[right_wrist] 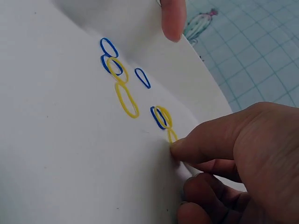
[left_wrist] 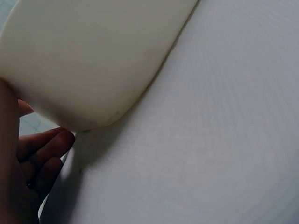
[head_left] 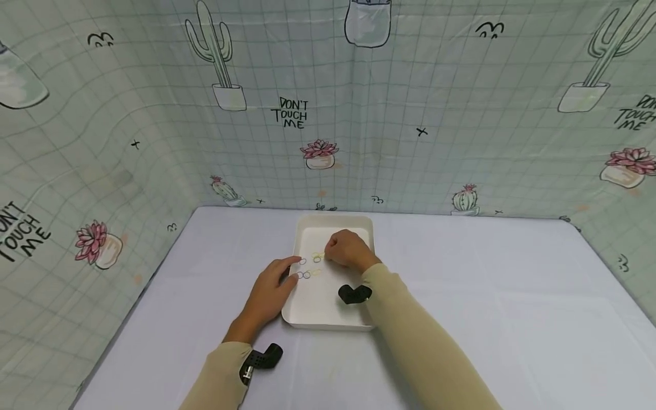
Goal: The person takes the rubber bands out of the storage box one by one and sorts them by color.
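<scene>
A white tray (head_left: 333, 310) holds several small rubber bands, blue and yellow, on its floor. My left hand (head_left: 269, 287) holds the tray's left rim, its thumb and index finger reaching over the edge; in the left wrist view, curled fingers (left_wrist: 46, 144) lie against the outside. Toward the far part of the tray, my right hand (head_left: 351, 250) pinches a yellow rubber band (right_wrist: 172, 135) between thumb and fingers. That band touches another yellow one (right_wrist: 164, 117), which overlaps a blue band (right_wrist: 158, 119). The fingertips hide part of the pinched band.
Beside that row lies a single blue band (right_wrist: 142, 78). Another row joins blue bands (right_wrist: 109, 47) and yellow ones (right_wrist: 126, 100). White cloth covers the table (head_left: 487, 319). A patterned curtain (head_left: 400, 114) hangs behind and at the sides.
</scene>
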`<state>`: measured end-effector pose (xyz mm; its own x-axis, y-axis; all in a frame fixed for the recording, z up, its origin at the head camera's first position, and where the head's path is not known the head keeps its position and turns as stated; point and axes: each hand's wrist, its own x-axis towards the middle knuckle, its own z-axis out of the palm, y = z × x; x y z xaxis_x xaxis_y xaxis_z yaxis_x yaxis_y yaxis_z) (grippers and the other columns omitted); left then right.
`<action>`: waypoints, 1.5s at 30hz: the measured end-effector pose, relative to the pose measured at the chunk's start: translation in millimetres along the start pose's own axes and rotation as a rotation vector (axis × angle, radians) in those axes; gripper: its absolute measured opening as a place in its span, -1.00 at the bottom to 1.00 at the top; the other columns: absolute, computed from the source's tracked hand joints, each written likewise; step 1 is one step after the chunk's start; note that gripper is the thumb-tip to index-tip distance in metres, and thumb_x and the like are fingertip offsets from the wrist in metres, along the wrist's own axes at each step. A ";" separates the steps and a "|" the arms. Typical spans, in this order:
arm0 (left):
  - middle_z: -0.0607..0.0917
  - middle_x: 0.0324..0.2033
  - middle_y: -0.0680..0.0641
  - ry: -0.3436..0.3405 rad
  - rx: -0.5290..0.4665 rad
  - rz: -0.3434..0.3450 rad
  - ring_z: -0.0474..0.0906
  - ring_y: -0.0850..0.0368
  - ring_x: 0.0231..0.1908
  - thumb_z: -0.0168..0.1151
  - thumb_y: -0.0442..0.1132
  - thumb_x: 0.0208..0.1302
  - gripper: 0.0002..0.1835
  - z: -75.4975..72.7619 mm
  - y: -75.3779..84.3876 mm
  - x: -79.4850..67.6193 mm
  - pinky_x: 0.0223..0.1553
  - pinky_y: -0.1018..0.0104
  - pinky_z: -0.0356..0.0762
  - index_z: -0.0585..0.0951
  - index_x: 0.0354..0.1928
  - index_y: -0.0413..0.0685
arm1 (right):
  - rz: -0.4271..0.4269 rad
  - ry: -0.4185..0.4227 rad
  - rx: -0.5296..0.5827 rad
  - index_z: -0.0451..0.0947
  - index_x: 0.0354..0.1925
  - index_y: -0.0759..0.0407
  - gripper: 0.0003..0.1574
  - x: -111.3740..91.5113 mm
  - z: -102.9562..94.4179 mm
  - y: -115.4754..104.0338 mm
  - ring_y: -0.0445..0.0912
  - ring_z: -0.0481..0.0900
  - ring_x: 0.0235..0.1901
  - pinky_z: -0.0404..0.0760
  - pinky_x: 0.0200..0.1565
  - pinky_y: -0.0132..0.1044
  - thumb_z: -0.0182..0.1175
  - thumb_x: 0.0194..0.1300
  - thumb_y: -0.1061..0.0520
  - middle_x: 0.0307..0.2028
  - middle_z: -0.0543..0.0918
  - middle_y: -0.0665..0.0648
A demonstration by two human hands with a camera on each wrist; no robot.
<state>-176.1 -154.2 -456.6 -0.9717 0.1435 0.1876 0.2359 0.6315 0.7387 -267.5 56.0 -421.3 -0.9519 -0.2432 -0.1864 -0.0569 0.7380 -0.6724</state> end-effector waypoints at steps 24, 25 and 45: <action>0.58 0.15 -0.10 -0.033 0.015 0.007 0.50 0.00 0.16 0.15 -0.18 0.45 -0.57 -0.6 -0.4 0.0 0.20 -0.05 0.40 0.54 0.32 0.07 | -0.037 0.062 -0.118 0.61 -0.36 0.08 -0.93 -3.3 10.6 0.4 -0.07 0.50 -0.33 0.47 -0.24 -0.23 0.18 0.25 0.19 -0.36 0.60 0.01; 0.58 0.15 -0.10 -0.031 0.014 0.008 0.50 0.00 0.16 0.15 -0.18 0.44 -0.57 -1.3 -0.2 0.3 0.20 -0.05 0.40 0.54 0.32 0.06 | -0.039 0.062 -0.104 0.62 -0.34 0.08 -0.94 -2.6 10.2 0.6 -0.07 0.51 -0.32 0.48 -0.22 -0.22 0.20 0.25 0.19 -0.35 0.61 0.01; 0.59 0.12 -0.07 -0.025 0.016 0.010 0.50 0.03 0.13 0.13 -0.16 0.45 -0.58 -0.7 -1.9 5.7 0.21 -0.02 0.39 0.54 0.32 0.09 | -0.009 0.047 -0.145 0.39 -0.70 0.08 -0.65 0.5 1.1 -4.1 -0.08 0.36 -0.55 0.31 -0.47 -0.26 0.13 0.20 0.20 -0.64 0.39 0.02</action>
<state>-182.1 -155.2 -456.5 -0.9693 0.1691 0.1785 0.2458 0.6418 0.7265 -267.5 52.1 -419.4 -0.9639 -0.2231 -0.1453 -0.1050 0.8199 -0.5628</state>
